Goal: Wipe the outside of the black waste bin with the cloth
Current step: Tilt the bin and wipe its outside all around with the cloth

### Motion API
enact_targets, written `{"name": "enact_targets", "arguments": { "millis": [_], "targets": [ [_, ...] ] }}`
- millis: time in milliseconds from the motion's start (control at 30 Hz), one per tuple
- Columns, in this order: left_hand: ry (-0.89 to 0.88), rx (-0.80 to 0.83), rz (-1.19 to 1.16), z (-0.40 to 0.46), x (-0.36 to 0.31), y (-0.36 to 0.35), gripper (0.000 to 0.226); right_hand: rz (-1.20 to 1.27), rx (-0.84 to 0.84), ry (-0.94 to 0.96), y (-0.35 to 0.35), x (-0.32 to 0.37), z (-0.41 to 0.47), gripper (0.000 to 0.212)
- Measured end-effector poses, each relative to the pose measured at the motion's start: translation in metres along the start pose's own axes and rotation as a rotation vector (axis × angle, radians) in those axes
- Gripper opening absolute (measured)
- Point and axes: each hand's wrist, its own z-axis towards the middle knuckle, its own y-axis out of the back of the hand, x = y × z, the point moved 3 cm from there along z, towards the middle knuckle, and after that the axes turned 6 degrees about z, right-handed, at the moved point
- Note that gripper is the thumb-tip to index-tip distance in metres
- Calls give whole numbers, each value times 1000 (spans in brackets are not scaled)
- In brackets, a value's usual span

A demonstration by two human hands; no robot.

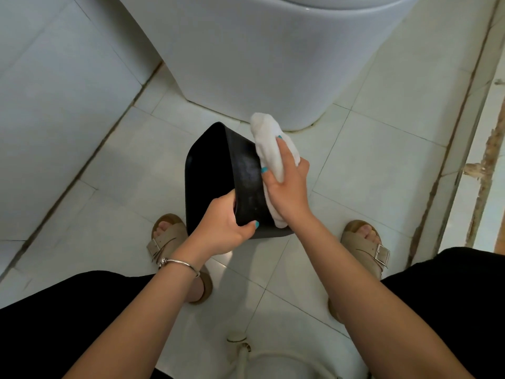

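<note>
Waste bin: the black waste bin point(218, 170) is tipped on its side above the tiled floor point(369, 165), between the person's feet, its base turned away from the camera and towards the white toilet base point(259, 64).
Left hand: the left hand point(224, 228) grips the bin's near rim, thumb on the outer wall, fingers curled inside the opening.
Right hand: the right hand point(287, 187) is curled round the white cloth point(269, 157) and presses it against the bin's right outer wall.
Cloth: bunched up, it lies along the wall, sticking out past the fingertips and under the wrist.
Bracelet: a silver bracelet point(181, 265) sits on the left wrist.
Sandals: beige sandals point(369, 247) stand on the floor either side of the bin.
</note>
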Motion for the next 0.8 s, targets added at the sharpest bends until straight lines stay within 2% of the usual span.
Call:
{"name": "enact_targets", "arguments": {
  "millis": [100, 233, 300, 533, 667, 800],
  "targets": [
    [-52, -12, -9, 2, 0, -2, 39, 40, 37, 69, -15, 29, -10, 68],
    [-76, -29, -35, -1, 2, -6, 44, 24, 97, 168, -25, 44, -12, 66],
    [-77, -20, -20, -3, 3, -6, 41, 11, 75, 150, -20, 36, -5, 66],
    [-2, 67, 19, -4, 3, -8, 54, -43, -30, -30, 2, 0, 18, 66],
    [-7, 77, 42, 0, 2, -3, 47, 1, 45, 87, -13, 23, 6, 67],
    [-36, 83, 67, 0, 5, -1, 52, 24, 82, 157, -19, 35, 1, 67]
  ]
}}
